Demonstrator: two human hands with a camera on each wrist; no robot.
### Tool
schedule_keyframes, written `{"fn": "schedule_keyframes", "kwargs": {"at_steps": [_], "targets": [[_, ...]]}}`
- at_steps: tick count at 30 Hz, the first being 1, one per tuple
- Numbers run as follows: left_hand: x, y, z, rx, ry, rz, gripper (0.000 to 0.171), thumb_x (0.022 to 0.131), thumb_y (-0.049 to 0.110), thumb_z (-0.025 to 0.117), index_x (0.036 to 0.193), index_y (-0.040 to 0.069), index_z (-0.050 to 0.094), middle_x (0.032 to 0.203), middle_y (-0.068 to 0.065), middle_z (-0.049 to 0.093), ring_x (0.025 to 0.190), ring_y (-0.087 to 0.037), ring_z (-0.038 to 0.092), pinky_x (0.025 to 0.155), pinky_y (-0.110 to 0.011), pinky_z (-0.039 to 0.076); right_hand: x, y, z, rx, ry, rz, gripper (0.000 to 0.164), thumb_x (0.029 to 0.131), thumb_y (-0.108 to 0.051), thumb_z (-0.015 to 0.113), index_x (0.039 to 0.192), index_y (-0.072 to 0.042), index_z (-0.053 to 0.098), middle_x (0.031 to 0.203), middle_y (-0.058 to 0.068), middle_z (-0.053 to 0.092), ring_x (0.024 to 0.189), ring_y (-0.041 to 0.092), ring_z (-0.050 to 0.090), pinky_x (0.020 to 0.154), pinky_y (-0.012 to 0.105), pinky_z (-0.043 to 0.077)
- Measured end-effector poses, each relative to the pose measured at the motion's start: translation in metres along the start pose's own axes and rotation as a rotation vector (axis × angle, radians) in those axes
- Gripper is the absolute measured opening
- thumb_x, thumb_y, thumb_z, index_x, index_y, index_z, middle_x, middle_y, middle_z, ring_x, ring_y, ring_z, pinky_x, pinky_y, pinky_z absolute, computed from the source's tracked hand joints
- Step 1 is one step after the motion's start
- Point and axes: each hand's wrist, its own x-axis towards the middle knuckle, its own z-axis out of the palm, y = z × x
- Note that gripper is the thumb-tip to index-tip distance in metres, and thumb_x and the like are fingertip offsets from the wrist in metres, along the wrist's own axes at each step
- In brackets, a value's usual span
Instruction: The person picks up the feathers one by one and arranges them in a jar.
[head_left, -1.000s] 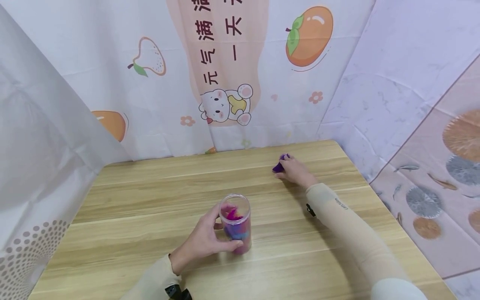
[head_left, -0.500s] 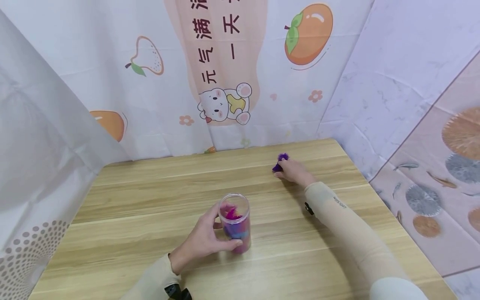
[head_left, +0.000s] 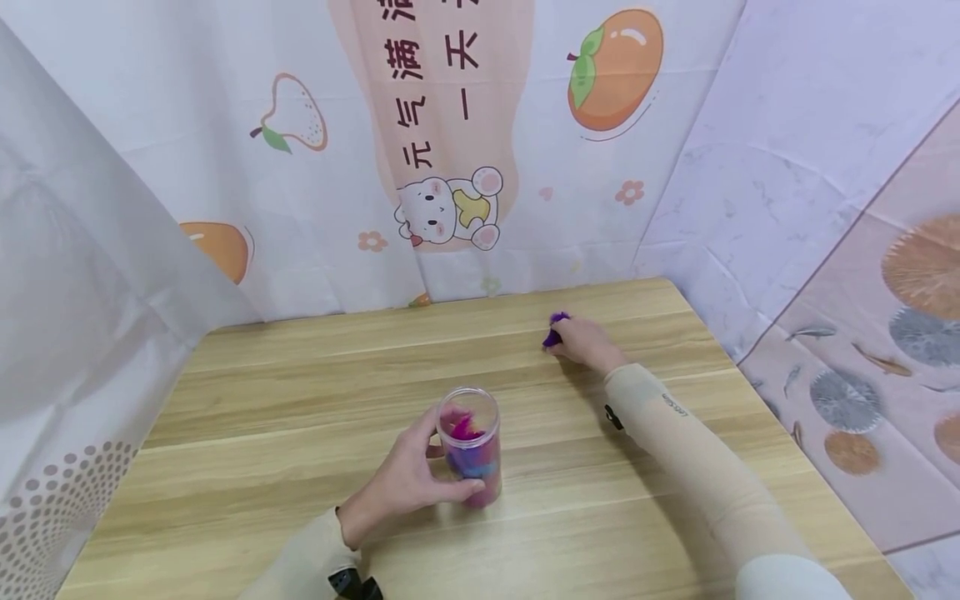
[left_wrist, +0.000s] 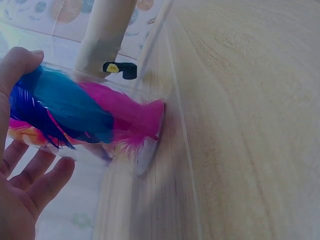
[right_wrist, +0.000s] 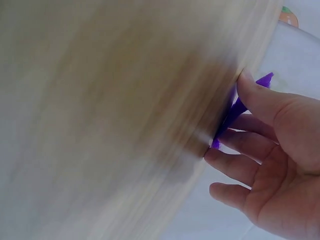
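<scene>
My left hand point(head_left: 411, 473) grips a clear plastic jar point(head_left: 496, 467) that stands upright on the table, thumb on the near side and fingers around the far side. Colourful feathers point(left_wrist: 75, 105), in blue, teal, pink and orange, fill much of the jar, and its top is uncovered. Out at the far right of the table, my right hand point(head_left: 590, 343) has a purple feather point(head_left: 553, 335) between thumb and fingers. The right wrist view shows this feather point(right_wrist: 234, 116) close along the tabletop, with the thumb and fingertips right at the wood; the fingers partly hide it.
A wood-grain table point(head_left: 300, 400) lies under both hands. Behind it hangs a white printed curtain point(head_left: 315, 217) reaching down to the back edge. More fabric point(head_left: 795, 167) closes off the right side, and pale cloth point(head_left: 82, 250) the left.
My right hand and the purple feather have shifted slightly left, and less of the feather's fluffy end shows above the fingers. The left hand and the jar have stayed put.
</scene>
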Motion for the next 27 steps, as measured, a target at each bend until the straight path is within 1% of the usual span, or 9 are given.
{"fn": "schedule_keyframes", "kwargs": {"at_steps": [3,8,10,15,17,21,27], "targets": [[-0.0007,-0.0007,0.0002,-0.004,-0.001,0.004,0.084,0.074,0.033,0.093,0.142,0.026,0.045,0.131,0.007,0.058,0.12,-0.021,0.058,0.086,-0.037,0.057,0.0011,0.0004,0.0006,0.006,0.0,0.002,0.025,0.094,-0.026,0.074,0.103,-0.003,0.07,0.099,0.015,0.071,0.096,0.036,0.069,0.086,0.048,0.056],[-0.0007,-0.0012,0.0,-0.008,-0.003,0.006,0.084,0.074,0.032,0.093,0.143,0.026,0.045,0.132,0.006,0.058,0.12,-0.021,0.058,0.086,-0.036,0.057,-0.0013,-0.0008,-0.0028,0.034,0.014,-0.011,0.022,0.093,-0.024,0.076,0.1,-0.004,0.071,0.099,0.013,0.071,0.096,0.036,0.069,0.086,0.048,0.057],[-0.0008,-0.0014,-0.0001,-0.009,-0.004,0.005,0.085,0.074,0.032,0.093,0.143,0.026,0.045,0.132,0.006,0.058,0.12,-0.021,0.058,0.086,-0.037,0.057,-0.0007,0.0008,-0.0019,0.033,0.033,-0.035,0.021,0.092,-0.025,0.077,0.097,-0.006,0.072,0.095,0.012,0.072,0.092,0.034,0.07,0.082,0.046,0.058],[-0.0008,-0.0013,-0.0005,-0.014,-0.006,0.009,0.084,0.074,0.032,0.093,0.143,0.026,0.045,0.131,0.006,0.058,0.119,-0.021,0.058,0.086,-0.038,0.057,-0.0006,0.0006,-0.0004,0.026,0.031,-0.026,0.019,0.093,-0.024,0.077,0.098,-0.006,0.073,0.095,0.011,0.072,0.092,0.033,0.07,0.082,0.045,0.058],[-0.0006,-0.0009,-0.0006,-0.018,-0.005,0.008,0.084,0.074,0.031,0.093,0.143,0.026,0.045,0.131,0.006,0.059,0.119,-0.021,0.058,0.086,-0.038,0.057,-0.001,-0.0008,-0.0007,0.023,0.018,-0.012,0.019,0.094,-0.023,0.075,0.1,-0.005,0.074,0.097,0.012,0.072,0.094,0.034,0.07,0.085,0.046,0.057],[-0.0006,0.0,-0.0008,-0.017,-0.003,0.005,0.084,0.074,0.031,0.093,0.143,0.026,0.045,0.13,0.006,0.059,0.118,-0.021,0.058,0.086,-0.039,0.057,0.0004,0.0014,0.0018,0.005,0.031,-0.035,0.019,0.093,-0.025,0.075,0.098,-0.007,0.075,0.096,0.011,0.073,0.094,0.033,0.071,0.084,0.045,0.057],[-0.0005,-0.0007,-0.0015,-0.01,0.0,0.0,0.084,0.074,0.032,0.093,0.143,0.026,0.045,0.13,0.006,0.059,0.119,-0.021,0.058,0.086,-0.039,0.057,0.0005,0.0031,0.0001,0.049,0.049,-0.086,0.014,0.092,-0.022,0.077,0.095,-0.009,0.077,0.097,0.011,0.074,0.096,0.034,0.071,0.088,0.047,0.056]]}}
